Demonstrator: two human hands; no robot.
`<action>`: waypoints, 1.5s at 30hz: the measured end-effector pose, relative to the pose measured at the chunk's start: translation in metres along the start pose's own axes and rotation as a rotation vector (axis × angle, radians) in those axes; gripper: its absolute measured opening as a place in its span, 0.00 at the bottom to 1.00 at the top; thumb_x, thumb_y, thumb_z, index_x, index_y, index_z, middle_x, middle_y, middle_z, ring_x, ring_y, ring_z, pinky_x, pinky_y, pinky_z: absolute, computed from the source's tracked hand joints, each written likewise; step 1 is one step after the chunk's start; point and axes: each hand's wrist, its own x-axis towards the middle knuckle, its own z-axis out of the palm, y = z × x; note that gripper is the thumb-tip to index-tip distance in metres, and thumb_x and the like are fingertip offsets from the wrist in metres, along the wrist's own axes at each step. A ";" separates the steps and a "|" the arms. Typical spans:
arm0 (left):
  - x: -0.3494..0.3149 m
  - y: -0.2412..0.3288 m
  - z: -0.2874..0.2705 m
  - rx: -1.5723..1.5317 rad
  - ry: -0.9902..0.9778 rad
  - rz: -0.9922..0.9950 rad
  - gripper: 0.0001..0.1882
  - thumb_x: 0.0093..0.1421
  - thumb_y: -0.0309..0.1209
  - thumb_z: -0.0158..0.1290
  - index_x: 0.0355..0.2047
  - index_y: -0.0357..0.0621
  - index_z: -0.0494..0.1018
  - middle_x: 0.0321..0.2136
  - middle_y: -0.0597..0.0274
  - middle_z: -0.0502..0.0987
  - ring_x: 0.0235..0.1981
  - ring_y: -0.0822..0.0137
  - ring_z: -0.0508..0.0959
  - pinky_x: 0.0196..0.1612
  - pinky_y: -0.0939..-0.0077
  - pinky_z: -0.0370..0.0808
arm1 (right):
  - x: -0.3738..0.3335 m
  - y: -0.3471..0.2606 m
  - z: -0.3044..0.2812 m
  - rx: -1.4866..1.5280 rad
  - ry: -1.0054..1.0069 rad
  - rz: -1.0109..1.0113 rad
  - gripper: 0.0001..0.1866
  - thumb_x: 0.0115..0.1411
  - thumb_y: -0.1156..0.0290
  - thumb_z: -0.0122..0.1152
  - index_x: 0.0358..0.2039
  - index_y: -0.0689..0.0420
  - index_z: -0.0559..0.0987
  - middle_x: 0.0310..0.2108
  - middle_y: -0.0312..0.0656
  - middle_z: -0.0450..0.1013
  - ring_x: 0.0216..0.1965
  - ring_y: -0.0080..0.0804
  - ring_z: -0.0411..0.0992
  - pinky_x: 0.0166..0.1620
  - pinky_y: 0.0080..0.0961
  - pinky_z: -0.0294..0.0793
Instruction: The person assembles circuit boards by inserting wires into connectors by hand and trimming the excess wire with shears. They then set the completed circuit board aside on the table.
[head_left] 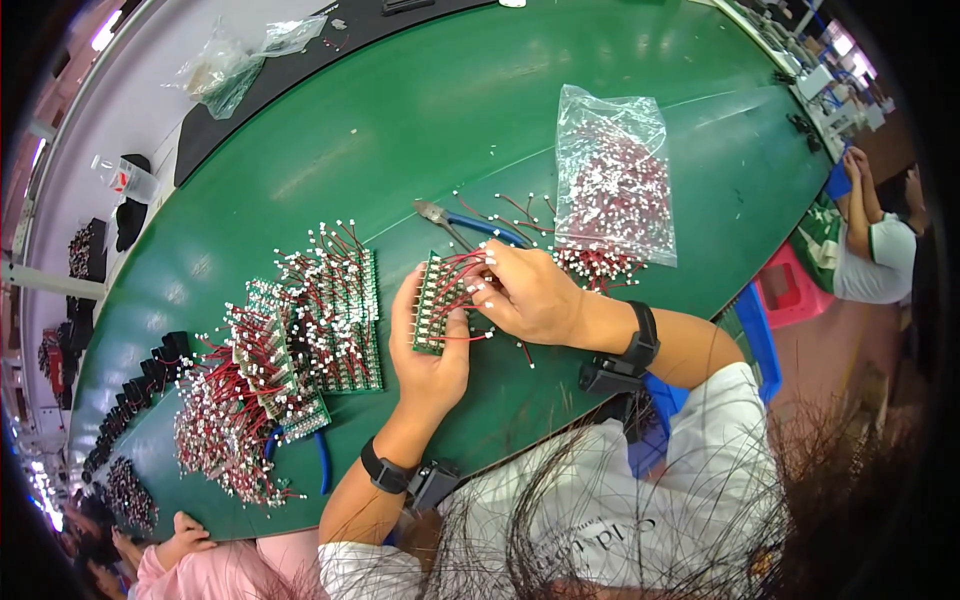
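My left hand [432,372] is wrapped round a narrow green circuit board panel [427,318], held upright above the table with its long side facing the right hand. Several red wires with white connectors stick out from the panel. My right hand [538,292] is closed in a pinch at these wires, with a red connector wire [470,262] at its fingertips; the exact grip is partly hidden by the fingers. Just beyond the hands lie blue-handled cutting pliers [482,226] and loose red connector wires [530,210].
A clear plastic bag [615,165] of connector wires lies at the right, spilling some out. To the left are wired board panels [345,330] and a heaped pile [225,435], with a blue-handled tool [323,462] beside them. Another person's hand [187,535] rests at the table's near-left edge.
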 end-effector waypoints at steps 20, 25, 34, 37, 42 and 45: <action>-0.001 0.001 -0.001 0.274 -0.095 0.224 0.29 0.58 0.20 0.54 0.60 0.33 0.61 0.50 0.47 0.73 0.48 0.58 0.78 0.51 0.68 0.73 | -0.001 -0.006 -0.006 -0.036 -0.006 0.048 0.13 0.54 0.73 0.65 0.33 0.62 0.69 0.20 0.47 0.72 0.22 0.46 0.75 0.24 0.35 0.72; -0.001 0.003 -0.003 0.284 -0.128 0.207 0.30 0.56 0.18 0.53 0.60 0.32 0.62 0.51 0.45 0.73 0.48 0.55 0.77 0.52 0.66 0.73 | -0.001 -0.004 -0.002 -0.078 0.086 -0.039 0.12 0.52 0.74 0.69 0.31 0.59 0.72 0.19 0.40 0.72 0.18 0.36 0.73 0.22 0.29 0.72; 0.002 0.001 -0.006 0.256 -0.133 0.231 0.29 0.55 0.16 0.54 0.59 0.33 0.63 0.51 0.46 0.73 0.48 0.56 0.77 0.50 0.68 0.74 | -0.001 -0.003 -0.004 -0.104 0.049 -0.022 0.10 0.52 0.76 0.67 0.31 0.60 0.72 0.19 0.40 0.73 0.18 0.39 0.74 0.23 0.31 0.73; 0.002 0.001 -0.006 0.307 -0.133 0.231 0.29 0.56 0.17 0.54 0.59 0.33 0.63 0.51 0.47 0.73 0.47 0.57 0.77 0.50 0.69 0.74 | -0.002 0.001 -0.004 -0.103 0.022 -0.022 0.11 0.54 0.75 0.65 0.33 0.60 0.71 0.20 0.44 0.73 0.20 0.43 0.74 0.23 0.34 0.73; 0.002 0.000 -0.003 0.255 -0.074 0.146 0.27 0.59 0.19 0.53 0.59 0.32 0.62 0.50 0.49 0.73 0.47 0.60 0.77 0.49 0.70 0.75 | 0.004 -0.002 -0.009 -0.146 -0.012 0.057 0.11 0.56 0.72 0.62 0.36 0.61 0.71 0.22 0.46 0.73 0.21 0.48 0.74 0.24 0.39 0.72; 0.004 0.011 0.001 -0.110 0.114 -0.087 0.27 0.64 0.22 0.51 0.62 0.33 0.57 0.49 0.56 0.72 0.46 0.69 0.75 0.48 0.76 0.74 | 0.007 -0.011 -0.012 -0.141 -0.059 0.195 0.07 0.57 0.75 0.60 0.34 0.62 0.73 0.19 0.40 0.69 0.18 0.38 0.71 0.23 0.33 0.69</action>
